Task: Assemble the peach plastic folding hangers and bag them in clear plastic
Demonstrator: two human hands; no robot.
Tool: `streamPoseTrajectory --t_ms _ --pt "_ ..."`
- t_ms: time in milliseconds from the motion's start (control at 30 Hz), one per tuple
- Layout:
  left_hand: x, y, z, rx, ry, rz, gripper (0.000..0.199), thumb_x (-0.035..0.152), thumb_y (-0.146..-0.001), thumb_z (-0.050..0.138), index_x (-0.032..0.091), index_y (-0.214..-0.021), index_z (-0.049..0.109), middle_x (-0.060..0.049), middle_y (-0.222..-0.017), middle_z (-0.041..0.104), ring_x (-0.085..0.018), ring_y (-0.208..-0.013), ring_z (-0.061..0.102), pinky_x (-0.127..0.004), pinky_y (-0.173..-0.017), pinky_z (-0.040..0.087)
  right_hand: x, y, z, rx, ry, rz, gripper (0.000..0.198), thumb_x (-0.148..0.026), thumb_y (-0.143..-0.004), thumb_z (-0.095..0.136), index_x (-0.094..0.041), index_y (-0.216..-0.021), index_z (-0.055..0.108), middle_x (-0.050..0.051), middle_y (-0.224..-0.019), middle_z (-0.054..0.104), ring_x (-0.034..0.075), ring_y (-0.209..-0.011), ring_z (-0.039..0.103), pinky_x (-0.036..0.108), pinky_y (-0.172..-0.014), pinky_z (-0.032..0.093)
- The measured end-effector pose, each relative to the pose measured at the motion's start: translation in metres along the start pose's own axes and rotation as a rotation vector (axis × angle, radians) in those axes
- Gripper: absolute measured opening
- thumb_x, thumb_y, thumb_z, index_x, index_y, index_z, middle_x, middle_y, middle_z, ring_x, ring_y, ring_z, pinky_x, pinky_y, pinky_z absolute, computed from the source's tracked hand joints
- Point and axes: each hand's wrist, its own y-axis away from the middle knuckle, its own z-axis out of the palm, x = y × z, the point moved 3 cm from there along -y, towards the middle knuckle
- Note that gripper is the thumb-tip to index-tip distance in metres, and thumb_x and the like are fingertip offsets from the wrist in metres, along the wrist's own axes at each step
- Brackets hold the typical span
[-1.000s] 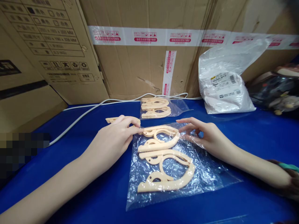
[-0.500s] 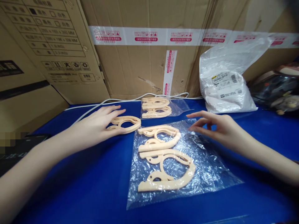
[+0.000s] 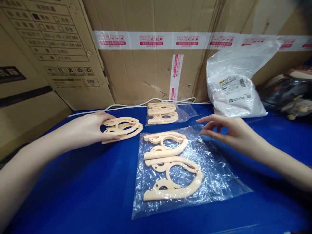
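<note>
My left hand (image 3: pixel 95 128) grips a stack of folded wooden hangers (image 3: pixel 125 128) by its left end, thumb at the near edge and fingers at the far edge. In front of me lies a clear plastic bag (image 3: pixel 212 175) with two folded wooden hangers inside, a smaller-looking one (image 3: pixel 174 151) behind a larger one (image 3: pixel 187 191). My right hand (image 3: pixel 224 130) hovers by the bag's far right corner, thumb and forefinger apart, with nothing between them. Behind, a second clear bag (image 3: pixel 187 110) holds more pale wooden hangers (image 3: pixel 163 109).
Blue covering (image 3: pixel 97 195) spreads over the table. Cardboard boxes (image 3: pixel 136 71) stand along the back and left. A white cable (image 3: pixel 131 105) runs along the back edge. A white plastic parcel (image 3: pixel 236 94) stands at back right, beside a dark plastic-wrapped bundle (image 3: pixel 287 94).
My left hand has moved left and closed on the stack of hangers, which has shifted left and now shows its layers fanned. My right hand has barely moved.
</note>
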Motion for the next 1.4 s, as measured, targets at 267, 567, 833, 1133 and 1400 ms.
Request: streamPoseTrajectory --t_ms 267,567,833,1133,1400 --pt "0.008 0.001 -0.012 0.148 0.060 -0.136 0.076 0.074 -0.074 0.046 0.019 -0.126 0.059 -0.005 -0.114 0.063 -0.035 -0.104 0.063 -0.050 -0.089 0.050 -0.010 0.004 -0.003 0.134 0.043 -0.074 0.032 -0.041 -0.091 0.056 -0.022 -0.116 0.062 0.005 -0.090 0.072 0.021 -0.078 0.066 0.035 -0.066 0.052" --pt "0.131 0.049 -0.025 0.348 0.233 0.428 0.063 0.041 -0.085 0.065 0.018 -0.139 0.042 -0.010 -0.131 0.055 -0.029 -0.117 0.054 -0.042 -0.095 0.047 -0.071 0.031 0.011 0.075 0.203 -0.527 0.059 -0.044 -0.086 0.065 -0.023 -0.138 0.044 0.013 -0.140 0.049 0.027 -0.126 0.049 0.040 -0.099 0.047" --pt "0.153 0.061 -0.008 0.352 0.347 0.500 0.062 0.045 -0.088 0.063 0.015 -0.137 0.042 -0.011 -0.137 0.054 -0.027 -0.125 0.050 -0.040 -0.102 0.044 -0.082 0.034 0.020 -0.056 0.225 -0.538 0.063 -0.043 -0.086 0.066 -0.020 -0.139 0.042 0.012 -0.136 0.054 0.023 -0.120 0.051 0.035 -0.095 0.049" --pt "0.125 0.058 -0.002 -0.047 0.307 0.430 0.113 0.068 -0.076 0.063 0.023 -0.156 -0.003 -0.012 -0.162 0.015 -0.036 -0.144 0.026 -0.051 -0.110 0.041 -0.049 0.023 -0.013 0.087 0.301 -0.296 0.070 -0.034 -0.080 0.064 -0.026 -0.144 0.036 0.010 -0.124 0.058 0.031 -0.111 0.059 0.049 -0.088 0.056" --pt "0.122 0.056 -0.001 -0.310 0.359 0.390 0.106 0.067 -0.079 0.060 0.018 -0.156 0.006 -0.013 -0.160 0.014 -0.036 -0.144 0.022 -0.051 -0.110 0.037 0.036 0.030 -0.053 -0.168 0.036 0.029 0.061 -0.030 -0.074 0.070 -0.032 -0.130 0.045 0.011 -0.127 0.060 0.031 -0.114 0.063 0.023 -0.065 0.061"
